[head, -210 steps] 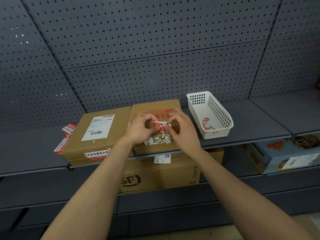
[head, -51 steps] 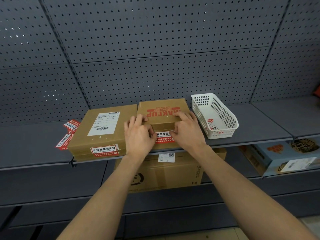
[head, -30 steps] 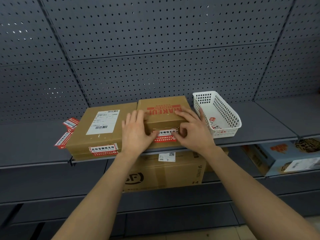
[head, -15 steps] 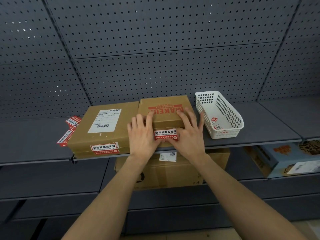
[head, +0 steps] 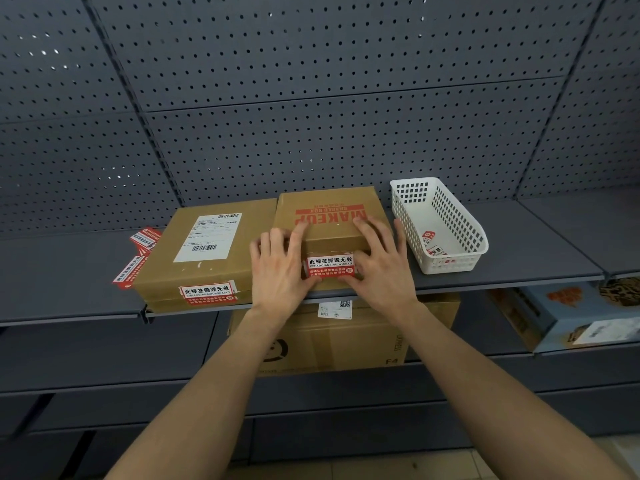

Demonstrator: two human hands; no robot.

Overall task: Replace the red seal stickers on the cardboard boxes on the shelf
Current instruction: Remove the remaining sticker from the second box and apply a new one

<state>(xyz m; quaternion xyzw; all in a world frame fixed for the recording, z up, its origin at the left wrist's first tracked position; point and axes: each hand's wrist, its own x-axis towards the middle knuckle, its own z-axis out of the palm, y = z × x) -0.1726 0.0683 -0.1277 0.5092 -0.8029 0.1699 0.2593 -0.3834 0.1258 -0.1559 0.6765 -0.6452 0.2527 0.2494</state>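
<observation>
Pressing flat, nothing gripped: your left hand (head: 277,275) and right hand (head: 384,271) flank the red seal sticker (head: 330,266). Thin and tear-prone, likely; rub from edges.

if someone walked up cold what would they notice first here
The left hand and right hand press flat on the MAKEUP box in the middle of the shelf, flanking a red seal sticker on its front edge. To its left sits a larger box bearing a second seal sticker, with loose red stickers beside it. A white basket stands to the right.
</observation>
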